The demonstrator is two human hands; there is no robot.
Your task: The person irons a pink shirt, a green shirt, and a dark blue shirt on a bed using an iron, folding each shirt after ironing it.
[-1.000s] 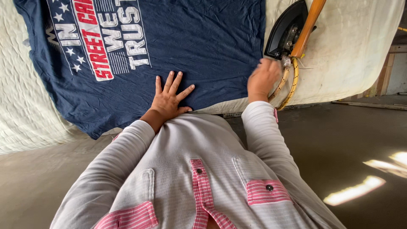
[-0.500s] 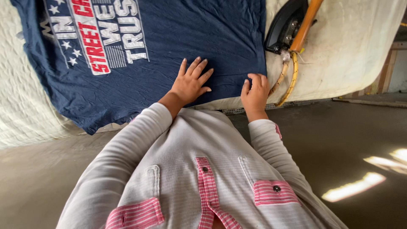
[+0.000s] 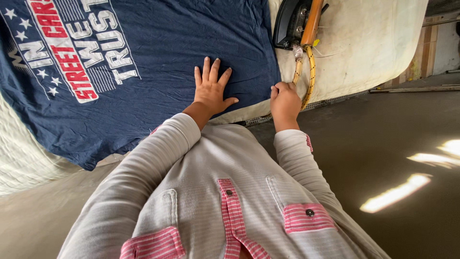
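A navy t-shirt (image 3: 158,52) with a white and red print and stars lies spread on a padded cream table (image 3: 364,43). My left hand (image 3: 211,87) rests flat on the shirt near its lower hem, fingers apart, holding nothing. My right hand (image 3: 284,100) is at the shirt's right edge, by the table's near edge. Its fingers are curled and pinch the cloth. A black iron (image 3: 290,21) with a wooden handle stands just beyond my right hand, off the shirt.
A yellow braided cord (image 3: 309,72) runs from the iron down past my right hand and over the table's edge. A dark floor (image 3: 383,134) with bright patches of light lies to the right. Wooden boards lean at the far right.
My right hand came back from beside the iron to the shirt's right edge and closed on the cloth. My left hand slid right along the shirt and stays flat.
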